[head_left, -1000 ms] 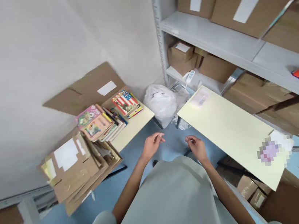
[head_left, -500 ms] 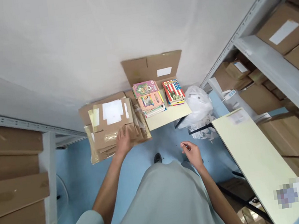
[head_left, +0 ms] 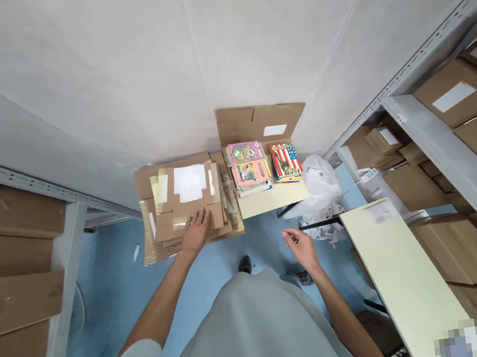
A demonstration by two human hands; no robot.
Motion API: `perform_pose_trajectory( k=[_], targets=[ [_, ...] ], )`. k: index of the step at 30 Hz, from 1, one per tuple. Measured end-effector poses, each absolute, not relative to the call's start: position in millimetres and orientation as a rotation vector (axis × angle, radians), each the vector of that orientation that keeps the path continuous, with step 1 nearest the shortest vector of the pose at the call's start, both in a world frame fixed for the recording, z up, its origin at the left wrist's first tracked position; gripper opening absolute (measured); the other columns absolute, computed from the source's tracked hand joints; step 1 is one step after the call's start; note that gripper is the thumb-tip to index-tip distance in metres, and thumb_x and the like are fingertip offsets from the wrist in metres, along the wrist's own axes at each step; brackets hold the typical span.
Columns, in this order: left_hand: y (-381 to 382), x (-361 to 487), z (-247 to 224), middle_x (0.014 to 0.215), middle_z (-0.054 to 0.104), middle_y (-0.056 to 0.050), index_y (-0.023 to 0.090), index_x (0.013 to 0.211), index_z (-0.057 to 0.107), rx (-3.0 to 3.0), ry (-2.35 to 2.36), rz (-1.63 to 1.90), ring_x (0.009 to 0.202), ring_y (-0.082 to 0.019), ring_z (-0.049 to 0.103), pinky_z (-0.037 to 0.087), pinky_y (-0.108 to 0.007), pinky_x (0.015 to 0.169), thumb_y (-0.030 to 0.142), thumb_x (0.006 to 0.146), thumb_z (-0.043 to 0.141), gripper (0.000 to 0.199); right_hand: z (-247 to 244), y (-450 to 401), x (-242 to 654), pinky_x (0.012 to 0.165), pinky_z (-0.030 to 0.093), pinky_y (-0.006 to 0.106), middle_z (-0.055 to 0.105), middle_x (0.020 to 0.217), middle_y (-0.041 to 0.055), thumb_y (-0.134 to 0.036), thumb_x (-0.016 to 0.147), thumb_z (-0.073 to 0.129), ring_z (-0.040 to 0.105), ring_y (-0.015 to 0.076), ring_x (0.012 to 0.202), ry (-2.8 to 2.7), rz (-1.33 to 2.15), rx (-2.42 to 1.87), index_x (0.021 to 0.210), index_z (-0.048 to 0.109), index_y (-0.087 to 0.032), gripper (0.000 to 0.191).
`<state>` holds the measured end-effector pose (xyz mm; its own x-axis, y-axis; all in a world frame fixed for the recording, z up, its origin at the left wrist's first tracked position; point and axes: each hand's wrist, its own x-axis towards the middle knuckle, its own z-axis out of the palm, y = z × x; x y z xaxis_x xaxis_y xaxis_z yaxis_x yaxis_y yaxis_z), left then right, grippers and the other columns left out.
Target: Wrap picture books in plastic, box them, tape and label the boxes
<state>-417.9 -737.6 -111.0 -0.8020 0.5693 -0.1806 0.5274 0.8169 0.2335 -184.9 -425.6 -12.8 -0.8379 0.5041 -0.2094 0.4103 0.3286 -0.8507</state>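
My left hand (head_left: 196, 231) lies spread on the near edge of a pile of flattened cardboard (head_left: 168, 214), whose top sheet bears white paper labels. My right hand (head_left: 300, 247) hangs over the floor with curled fingers, thumb and index close together; whether something small is between them cannot be made out. Right of the cardboard, a pale yellow table (head_left: 263, 201) carries a stack of pink-covered books (head_left: 251, 171) and a smaller stack (head_left: 285, 162) with a striped flag cover. An upright cardboard flap (head_left: 261, 121) stands behind both stacks.
A white plastic bag (head_left: 320, 182) and paper scraps (head_left: 323, 220) lie right of the books. A second pale table (head_left: 403, 274) stands at the right. Shelves of cardboard boxes rise at the left (head_left: 15, 254) and right (head_left: 453, 244). A shoe (head_left: 244, 264) shows on the blue floor.
The camera view has shifted, so the books and their table appear slightly lower and further right. My left hand stays on the cardboard, its fingers more spread. My right hand is still raised over the floor.
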Motion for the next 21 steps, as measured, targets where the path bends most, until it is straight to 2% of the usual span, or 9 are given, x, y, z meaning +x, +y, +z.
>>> perform_pose_trajectory(
  k=[6, 9, 12, 15, 17, 21],
  targets=[
    [-748, -434, -82, 0.162, 0.061, -0.020, 0.013, 0.155, 0.064, 0.967, 2.800, 0.224, 0.153, -0.034, 0.058, 0.028, -0.058, 0.136, 0.014, 0.101, 0.039, 0.060, -13, -421, -184, 0.069, 0.062, 0.035, 0.084, 0.092, 0.0083, -0.068, 0.096, 0.060, 0.079, 0.0245, 0.067, -2.485, 1.564, -0.808, 0.098, 0.081, -0.022, 0.051],
    [-757, -451, -52, 0.150, 0.072, -0.017, 0.016, 0.151, 0.068, 0.952, 2.927, 0.291, 0.144, -0.029, 0.067, 0.023, -0.057, 0.138, 0.010, 0.099, 0.037, 0.061, -11, -417, -184, 0.068, 0.063, 0.035, 0.084, 0.093, 0.0077, -0.067, 0.097, 0.060, 0.079, 0.0240, 0.067, -2.458, 1.575, -0.779, 0.097, 0.081, -0.023, 0.049],
    [-767, -469, -9, 0.149, 0.073, -0.015, 0.015, 0.150, 0.067, 0.898, 3.099, 0.389, 0.143, -0.029, 0.068, 0.023, -0.056, 0.139, 0.012, 0.099, 0.038, 0.059, -10, -411, -185, 0.069, 0.064, 0.036, 0.084, 0.091, 0.0075, -0.067, 0.097, 0.060, 0.079, 0.0245, 0.067, -2.425, 1.575, -0.769, 0.098, 0.081, -0.023, 0.048],
    [-774, -481, 38, 0.149, 0.074, -0.010, 0.018, 0.149, 0.066, 0.861, 3.239, 0.506, 0.147, -0.026, 0.064, 0.031, -0.054, 0.137, 0.017, 0.100, 0.042, 0.055, -8, -405, -184, 0.068, 0.063, 0.036, 0.084, 0.090, 0.0076, -0.066, 0.096, 0.060, 0.079, 0.0246, 0.066, -2.396, 1.582, -0.772, 0.098, 0.081, -0.023, 0.047],
    [-775, -486, 66, 0.146, 0.076, -0.008, 0.019, 0.147, 0.067, 0.808, 3.302, 0.563, 0.145, -0.026, 0.065, 0.040, -0.051, 0.132, 0.022, 0.103, 0.042, 0.051, -7, -400, -183, 0.067, 0.062, 0.035, 0.084, 0.090, 0.0076, -0.065, 0.096, 0.061, 0.079, 0.0246, 0.066, -2.371, 1.598, -0.767, 0.098, 0.081, -0.023, 0.046],
    [-772, -493, 98, 0.133, 0.081, -0.009, 0.021, 0.144, 0.072, 0.586, 3.313, 0.434, 0.121, -0.029, 0.076, 0.059, -0.046, 0.108, 0.029, 0.106, 0.045, 0.048, -3, -388, -178, 0.068, 0.061, 0.035, 0.084, 0.093, 0.0081, -0.062, 0.097, 0.060, 0.078, 0.0239, 0.066, -2.300, 1.625, -0.765, 0.097, 0.080, -0.023, 0.044]
  ],
)
